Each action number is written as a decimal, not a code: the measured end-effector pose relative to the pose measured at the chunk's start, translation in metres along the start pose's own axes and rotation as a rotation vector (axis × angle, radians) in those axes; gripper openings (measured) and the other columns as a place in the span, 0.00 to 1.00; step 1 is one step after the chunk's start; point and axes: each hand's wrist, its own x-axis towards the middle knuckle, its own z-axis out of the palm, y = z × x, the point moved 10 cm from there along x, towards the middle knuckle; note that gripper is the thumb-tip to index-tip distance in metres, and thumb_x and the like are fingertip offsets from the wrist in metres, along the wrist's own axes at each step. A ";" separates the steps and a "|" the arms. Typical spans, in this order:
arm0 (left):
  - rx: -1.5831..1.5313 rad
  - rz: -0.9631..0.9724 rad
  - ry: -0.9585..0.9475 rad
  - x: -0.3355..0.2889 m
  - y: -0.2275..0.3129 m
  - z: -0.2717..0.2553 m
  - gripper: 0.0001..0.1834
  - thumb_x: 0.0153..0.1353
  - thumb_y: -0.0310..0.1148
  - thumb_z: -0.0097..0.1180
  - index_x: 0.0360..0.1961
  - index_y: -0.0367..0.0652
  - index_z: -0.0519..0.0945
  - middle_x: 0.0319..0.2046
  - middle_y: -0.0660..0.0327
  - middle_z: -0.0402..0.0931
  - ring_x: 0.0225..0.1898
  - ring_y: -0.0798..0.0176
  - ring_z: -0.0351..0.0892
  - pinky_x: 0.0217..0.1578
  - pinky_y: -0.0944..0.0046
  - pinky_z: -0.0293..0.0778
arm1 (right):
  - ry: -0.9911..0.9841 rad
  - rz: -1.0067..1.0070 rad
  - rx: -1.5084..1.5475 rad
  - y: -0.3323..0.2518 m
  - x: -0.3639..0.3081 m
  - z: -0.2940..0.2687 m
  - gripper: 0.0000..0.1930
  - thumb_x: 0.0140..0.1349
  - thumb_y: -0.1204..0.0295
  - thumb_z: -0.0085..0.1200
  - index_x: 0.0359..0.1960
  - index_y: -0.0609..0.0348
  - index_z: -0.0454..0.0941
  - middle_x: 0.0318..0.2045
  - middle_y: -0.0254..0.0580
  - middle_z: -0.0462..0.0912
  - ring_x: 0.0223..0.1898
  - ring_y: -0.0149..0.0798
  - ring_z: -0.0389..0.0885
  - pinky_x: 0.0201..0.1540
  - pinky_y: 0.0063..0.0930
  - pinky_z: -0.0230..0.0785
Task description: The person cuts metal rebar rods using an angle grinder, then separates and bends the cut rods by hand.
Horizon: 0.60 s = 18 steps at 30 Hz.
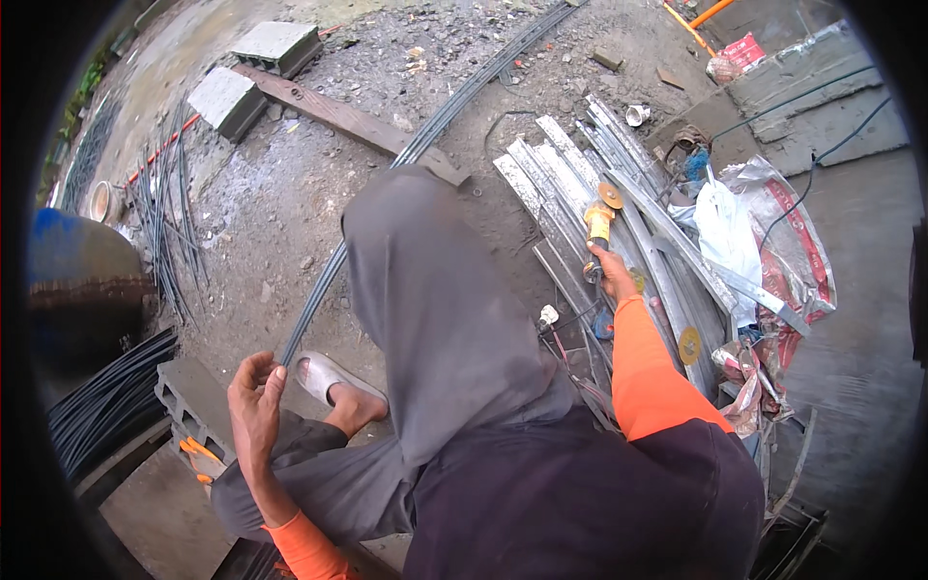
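A bundle of long, thin steel rods [425, 143] runs from the far edge, past my bent leg, toward my left side. My left hand [255, 404] is at the near ends of this bundle, its fingers curled and its thumb against the rod tips. On the right, my right hand [615, 275] is wrapped round the rear of a yellow angle grinder [599, 228]. The grinder's round disc [610, 195] points away from me, over a pile of silvery metal channels [559, 166]. Another yellowish cutting disc [689, 345] lies on the pile, nearer to me.
Two concrete blocks [228, 101] rest by a wooden plank [338, 118] at the far left. Nearer stand a hollow block [193, 396] with orange-handled pliers [200, 454] beside it, and coiled black rods [106, 401]. Torn sacks [788, 237] and cables [802, 193] lie right.
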 end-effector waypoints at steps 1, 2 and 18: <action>0.013 0.005 0.021 -0.005 0.000 -0.006 0.19 0.67 0.32 0.63 0.53 0.30 0.79 0.38 0.56 0.81 0.41 0.65 0.79 0.45 0.62 0.76 | -0.012 -0.007 -0.009 -0.003 -0.003 0.002 0.23 0.59 0.63 0.69 0.49 0.65 0.76 0.34 0.48 0.83 0.32 0.44 0.85 0.33 0.36 0.76; 0.021 -0.027 0.059 -0.015 -0.004 -0.016 0.19 0.67 0.32 0.63 0.53 0.30 0.79 0.38 0.56 0.81 0.41 0.65 0.79 0.45 0.62 0.76 | 0.175 -0.085 -0.379 -0.015 -0.017 0.007 0.26 0.58 0.59 0.69 0.49 0.67 0.76 0.37 0.52 0.84 0.37 0.48 0.86 0.39 0.40 0.76; 0.389 0.089 0.146 0.023 -0.022 0.003 0.24 0.64 0.41 0.65 0.51 0.31 0.80 0.48 0.40 0.81 0.51 0.39 0.80 0.52 0.47 0.75 | -0.919 -1.511 -0.400 -0.331 -0.476 0.497 0.18 0.67 0.62 0.63 0.51 0.63 0.80 0.39 0.42 0.86 0.40 0.32 0.84 0.45 0.26 0.76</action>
